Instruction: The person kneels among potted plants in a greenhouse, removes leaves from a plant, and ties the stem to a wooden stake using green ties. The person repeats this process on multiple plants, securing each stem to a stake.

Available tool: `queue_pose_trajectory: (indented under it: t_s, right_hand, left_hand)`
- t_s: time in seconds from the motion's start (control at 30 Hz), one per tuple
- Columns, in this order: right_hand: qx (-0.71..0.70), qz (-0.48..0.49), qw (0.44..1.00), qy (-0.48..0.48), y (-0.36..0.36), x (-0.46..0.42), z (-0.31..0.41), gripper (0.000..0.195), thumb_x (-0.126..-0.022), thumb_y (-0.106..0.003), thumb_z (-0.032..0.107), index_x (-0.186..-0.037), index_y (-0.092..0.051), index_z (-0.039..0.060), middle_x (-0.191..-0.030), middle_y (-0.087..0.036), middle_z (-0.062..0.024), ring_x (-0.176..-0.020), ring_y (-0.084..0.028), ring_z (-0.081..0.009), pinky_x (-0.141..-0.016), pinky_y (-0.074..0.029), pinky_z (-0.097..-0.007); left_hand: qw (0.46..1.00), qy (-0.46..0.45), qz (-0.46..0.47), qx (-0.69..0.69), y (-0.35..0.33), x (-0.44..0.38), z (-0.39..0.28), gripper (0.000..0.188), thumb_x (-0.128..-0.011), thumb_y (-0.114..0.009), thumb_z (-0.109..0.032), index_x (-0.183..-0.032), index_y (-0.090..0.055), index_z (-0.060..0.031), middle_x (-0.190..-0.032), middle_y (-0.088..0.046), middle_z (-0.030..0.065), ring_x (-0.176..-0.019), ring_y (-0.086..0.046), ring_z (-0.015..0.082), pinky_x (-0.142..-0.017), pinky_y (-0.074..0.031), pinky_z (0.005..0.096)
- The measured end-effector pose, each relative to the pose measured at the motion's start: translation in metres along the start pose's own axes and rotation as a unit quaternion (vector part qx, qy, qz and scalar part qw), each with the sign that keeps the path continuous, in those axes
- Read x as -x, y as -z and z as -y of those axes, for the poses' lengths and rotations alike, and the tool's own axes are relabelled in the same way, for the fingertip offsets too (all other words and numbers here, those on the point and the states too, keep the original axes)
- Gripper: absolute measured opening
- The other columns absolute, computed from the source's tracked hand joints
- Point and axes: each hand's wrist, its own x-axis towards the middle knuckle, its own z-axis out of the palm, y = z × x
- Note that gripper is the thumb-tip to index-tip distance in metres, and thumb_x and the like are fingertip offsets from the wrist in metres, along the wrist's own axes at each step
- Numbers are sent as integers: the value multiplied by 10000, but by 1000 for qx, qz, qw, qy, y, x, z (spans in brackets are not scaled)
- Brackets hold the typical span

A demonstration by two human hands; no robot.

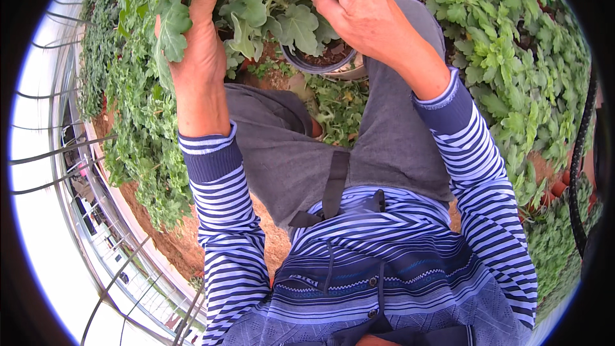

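Note:
A leafy green plant [250,9] with lobed leaves grows from a round plastic pot [317,66] of dark soil at the top centre. My left hand [202,33] is among its leaves on the left, thumb raised, with foliage between thumb and fingers; what exactly it grips is hidden. My right hand [355,9] reaches in from the right above the pot, its fingertips bent together at the plant's stems. Whether a leaf or stem is pinched between them cannot be made out.
Dense rows of leafy plants stand to the left [144,129] and right [499,57]. Several small reddish pots [559,188] show at the right. Low greenery [343,108] grows on the ground between my knees. Bare reddish soil [168,230] and a greenhouse wall lie at left.

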Motion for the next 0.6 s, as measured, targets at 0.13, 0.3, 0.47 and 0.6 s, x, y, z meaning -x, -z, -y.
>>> queue_pose_trajectory:
  t_s: [0.13,0.3,0.47,0.6]
  right_hand:
    - [22,-2,1000,16,-17,21,-4,156,-864,-630,87,-1006,-650,25,-872,-662,-161,-795,-650,-354,-710,-519,-419]
    - [29,51,992,-110,-24,36,8,200,-809,-696,181,-941,-680,31,-875,-657,-140,-852,-656,-336,-744,-519,-429]
    - [115,72,985,-105,-29,46,11,211,-801,-694,181,-960,-690,41,-912,-655,-145,-896,-647,-349,-770,-516,-457]
    - [64,65,984,-153,-20,41,13,200,-798,-694,151,-965,-694,41,-901,-656,-139,-877,-646,-339,-749,-515,-457]
  left_hand:
    - [995,-57,-25,-78,33,-14,34,431,-892,-754,-227,-1269,-610,-77,-1194,-658,48,-1076,-622,167,-925,-507,347]
    - [1000,-5,12,-13,21,-5,16,448,-886,-760,-252,-1274,-607,-88,-1191,-655,45,-1087,-613,166,-924,-501,357]
    - [996,-48,-27,-70,41,-15,38,442,-891,-746,-233,-1279,-603,-78,-1214,-642,50,-1106,-596,169,-949,-480,358]
    - [991,-99,-58,-65,21,-7,35,396,-897,-695,-94,-1272,-597,-10,-1240,-625,87,-1129,-584,199,-1027,-431,366]
